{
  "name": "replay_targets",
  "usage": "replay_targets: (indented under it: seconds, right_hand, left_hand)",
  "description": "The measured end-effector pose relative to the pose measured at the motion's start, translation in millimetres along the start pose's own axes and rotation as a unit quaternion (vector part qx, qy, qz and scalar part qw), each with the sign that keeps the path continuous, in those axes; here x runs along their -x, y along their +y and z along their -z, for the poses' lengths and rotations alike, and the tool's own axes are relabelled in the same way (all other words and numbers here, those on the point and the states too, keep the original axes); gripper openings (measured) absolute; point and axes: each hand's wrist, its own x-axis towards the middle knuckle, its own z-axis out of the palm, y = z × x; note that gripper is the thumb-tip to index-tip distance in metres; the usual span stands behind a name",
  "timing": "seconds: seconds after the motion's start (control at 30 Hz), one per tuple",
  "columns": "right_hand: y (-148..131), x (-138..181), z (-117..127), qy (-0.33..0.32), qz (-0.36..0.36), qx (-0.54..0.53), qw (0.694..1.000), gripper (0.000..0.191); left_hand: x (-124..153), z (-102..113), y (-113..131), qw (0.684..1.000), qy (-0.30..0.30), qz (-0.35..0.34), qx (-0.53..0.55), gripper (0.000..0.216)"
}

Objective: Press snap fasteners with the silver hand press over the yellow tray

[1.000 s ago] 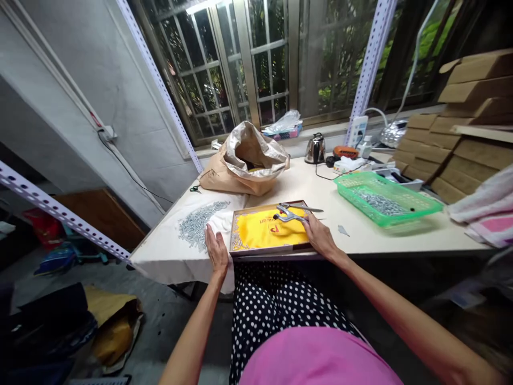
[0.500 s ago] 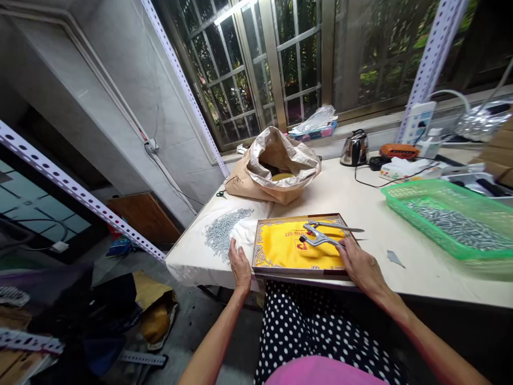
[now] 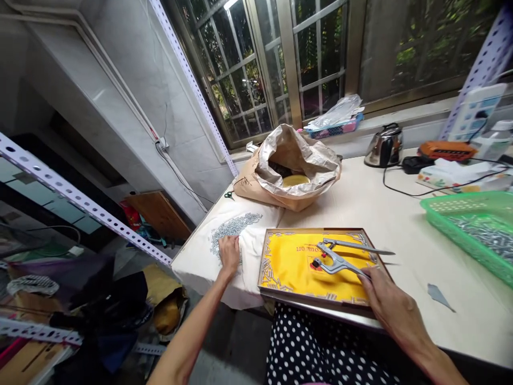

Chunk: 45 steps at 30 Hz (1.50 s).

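My left hand (image 3: 230, 255) reaches into a pile of small silvery metal pieces (image 3: 244, 221), screw-like or pin-like, on a white cloth (image 3: 250, 235). Its fingers curl down onto the pile; the fingertips are hidden, so what they pinch cannot be made out. My right hand (image 3: 395, 299) grips one handle of grey locking pliers (image 3: 340, 262), whose two handles stand apart. These pliers are held over a shallow tray (image 3: 316, 231) with a yellow cloth (image 3: 288, 267) in it. More small metal pieces lie along the tray's inner edges.
Behind the tray stands an open brown paper sack (image 3: 256, 184), with small scissors (image 3: 228, 195) on its left. To the right are a green plastic basket (image 3: 436, 208) of metal pieces, a grey scrap (image 3: 438, 295), a kettle (image 3: 383, 145) and a black cable (image 3: 387, 184).
My left hand has moved from the tray's left side up and left onto the metal pieces, its fingers now curled. My right hand still holds the pliers over the tray. The view has shifted.
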Motion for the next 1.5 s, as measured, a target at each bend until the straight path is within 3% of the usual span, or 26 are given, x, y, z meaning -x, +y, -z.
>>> replay_targets:
  seconds: [0.1,0.2,0.6,0.87,1.1,1.2,1.3,1.4,1.5]
  right_hand:
    - [0,0,1,-0.001,-0.002,0.006,1.000,0.029]
    - [-2,-1,3,-0.008,-0.002,0.014,1.000,0.028]
    - [-1,-5,7,-0.036,-0.006,-0.033,0.999,0.026]
    - [1,-15,10,-0.207,-0.011,-0.125,0.970,0.032]
    - [-3,-35,17,-0.340,0.013,-0.089,0.936,0.023]
    - [-5,-47,18,-0.337,0.058,-0.059,0.938,0.021]
    - [-5,-59,11,-0.300,0.109,-0.048,0.947,0.019]
    - [-4,-67,-5,-0.302,0.132,-0.036,0.943,0.018]
    - [-3,-70,-19,-0.313,0.132,-0.012,0.940,0.016]
  left_hand:
    - [-37,-2,-8,0.992,-0.088,0.005,-0.091,0.034]
    - [-56,-11,-10,0.985,-0.128,-0.006,-0.116,0.029]
    - [-77,-16,-5,0.955,-0.223,-0.045,-0.190,0.022]
    - [-89,-21,0,0.943,-0.246,-0.070,-0.215,0.026]
    - [-94,-14,8,0.941,-0.246,-0.102,-0.208,0.026]
    - [-90,1,29,0.964,-0.218,-0.088,-0.121,0.028]
    - [-64,19,70,0.976,-0.192,-0.033,0.097,0.029]
    - [-16,28,114,0.925,-0.248,-0.012,0.287,0.029]
    - [29,20,141,0.883,-0.311,0.020,0.351,0.027]
